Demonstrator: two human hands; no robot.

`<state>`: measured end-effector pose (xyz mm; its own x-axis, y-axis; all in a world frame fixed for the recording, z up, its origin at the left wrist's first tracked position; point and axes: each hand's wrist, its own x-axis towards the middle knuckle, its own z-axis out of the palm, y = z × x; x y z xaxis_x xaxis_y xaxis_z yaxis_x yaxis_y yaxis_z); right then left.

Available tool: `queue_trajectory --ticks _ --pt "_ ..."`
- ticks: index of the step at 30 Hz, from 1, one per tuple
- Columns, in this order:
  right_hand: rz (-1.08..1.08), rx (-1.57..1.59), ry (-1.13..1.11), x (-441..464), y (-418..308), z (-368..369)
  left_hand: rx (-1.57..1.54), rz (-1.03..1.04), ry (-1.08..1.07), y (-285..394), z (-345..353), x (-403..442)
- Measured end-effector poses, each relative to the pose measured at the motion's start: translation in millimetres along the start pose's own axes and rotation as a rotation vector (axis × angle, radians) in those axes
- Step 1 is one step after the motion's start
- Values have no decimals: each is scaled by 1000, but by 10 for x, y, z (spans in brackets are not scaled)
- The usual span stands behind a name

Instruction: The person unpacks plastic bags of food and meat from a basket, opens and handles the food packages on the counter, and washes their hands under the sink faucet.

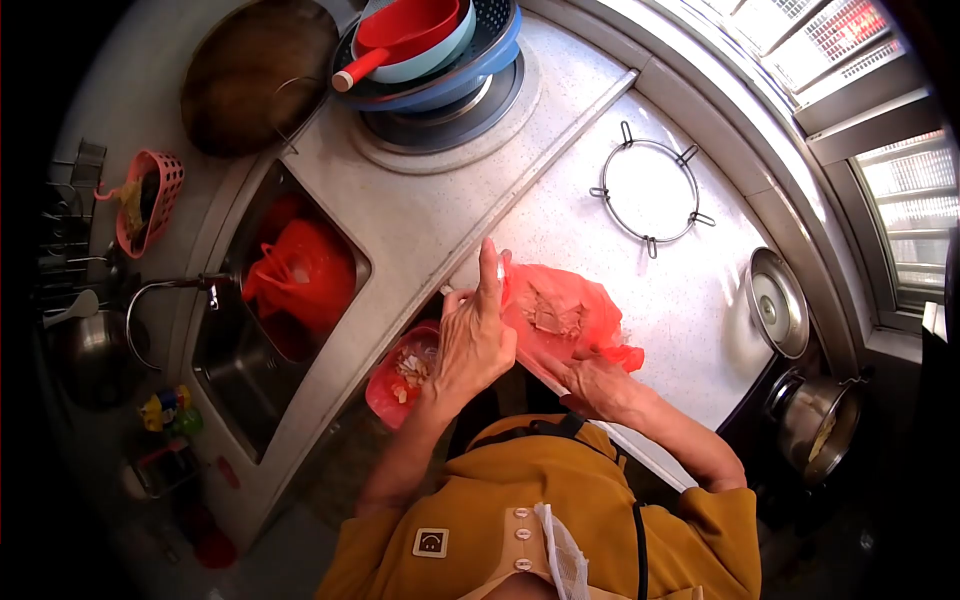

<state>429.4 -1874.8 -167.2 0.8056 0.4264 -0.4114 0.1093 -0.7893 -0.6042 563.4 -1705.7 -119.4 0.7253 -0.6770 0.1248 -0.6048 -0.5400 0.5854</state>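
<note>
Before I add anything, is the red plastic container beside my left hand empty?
Not empty: small whitish and tan scraps lie inside the red plastic container; how full, I cannot tell.

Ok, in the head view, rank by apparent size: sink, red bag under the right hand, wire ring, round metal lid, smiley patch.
1. Sink
2. Red bag and wire ring: too alike to rank
3. Round metal lid
4. Smiley patch
</note>
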Motion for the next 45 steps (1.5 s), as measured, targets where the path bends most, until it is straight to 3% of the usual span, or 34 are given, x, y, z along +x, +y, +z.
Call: queue_trajectory --ticks 3,6,8,13,14,16,18,19,21,22,24,28,31,34,36,38,40,45 --pt "-58 7 -162 87 -65 -209 -76 -96 29 18 70 76" --pt "-117 -20 -23 141 -84 -130 -163 -247 43 22 226 137" --pt "-153 -27 56 205 -68 -46 185 -43 164 13 382 178" --pt "-149 -31 114 312 -58 -22 635 4 -8 -180 703 256" --pt "-60 -39 48 357 -51 30 638 4 -8 -254 742 286" --pt "24 -44 -17 355 -50 80 951 33 -42 -487 829 309" --pt "85 -139 462 304 -77 61 950 25 -8 -583 807 302" --pt "84 -138 463 293 -84 8 854 -7 -31 -607 797 274" --pt "352 -141 4 277 -145 -194 832 -59 -109 -595 768 227" --pt "353 -138 4 292 -117 -183 833 -58 -111 -566 772 218" --pt "318 -244 -215 302 -41 -138 984 -73 -251 -442 735 230" --pt "237 -156 -233 246 115 -190 861 -54 -229 -395 700 229" --pt "299 -251 -176 184 338 222 707 19 -207 -279 741 178" --pt "333 -322 -143 138 359 324 748 26 -237 -231 789 142" --pt "185 -246 208 -6 177 34 680 21 -220 -236 785 154" --pt "157 -175 226 -58 77 -152 787 46 -234 -254 769 188" --pt "41 129 496 -36 36 -347 713 42 -210 -260 722 223" --pt "172 -188 632 261 324 -672 633 90 -135 -282 685 282"
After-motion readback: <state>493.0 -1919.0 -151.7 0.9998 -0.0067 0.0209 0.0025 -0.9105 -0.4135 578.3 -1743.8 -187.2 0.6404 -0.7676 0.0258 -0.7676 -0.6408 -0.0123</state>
